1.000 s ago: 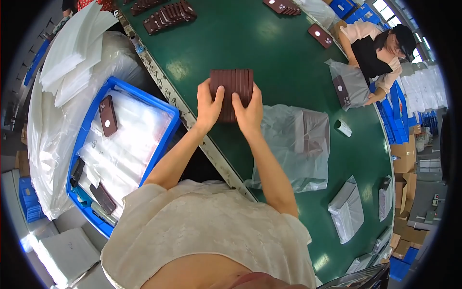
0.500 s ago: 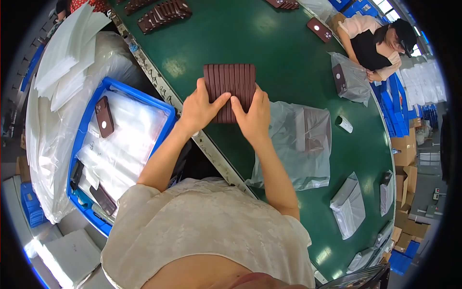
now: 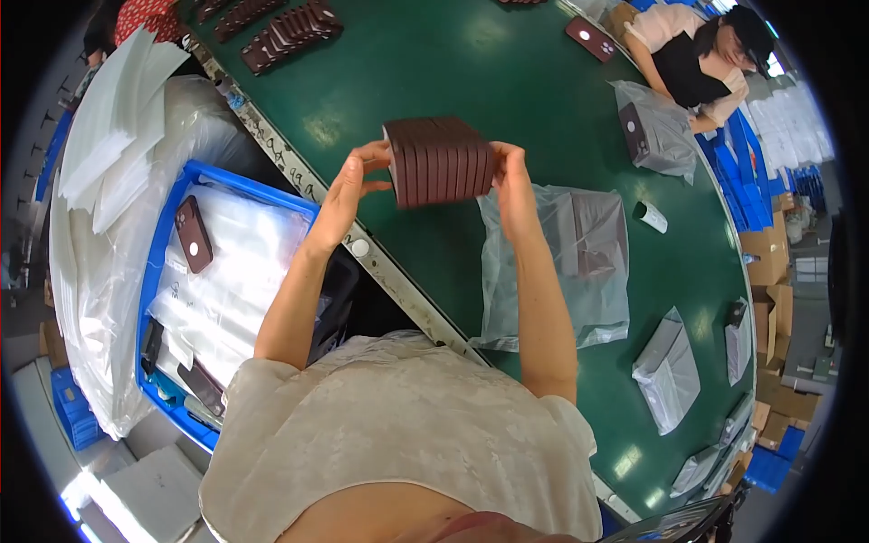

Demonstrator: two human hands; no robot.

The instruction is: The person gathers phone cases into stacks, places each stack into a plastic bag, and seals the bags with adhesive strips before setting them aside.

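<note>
A stack of dark brown phone cases is held between my two hands over the green table, with the case edges facing me. My left hand presses on the stack's left end with its fingers. On the right end, the fingers and thumb of my right hand grip the other side. Just right of and below the stack lies a clear plastic bag with a brown stack of cases showing through it.
A blue crate with plastic bags and a brown phone case stands left. More rows of cases lie at the table's far left. Bagged packs and a white roll lie right. A co-worker handles a bagged stack.
The stack has tipped so that its top side shows. My hands have shifted from thumbs across its front to gripping its two ends.
</note>
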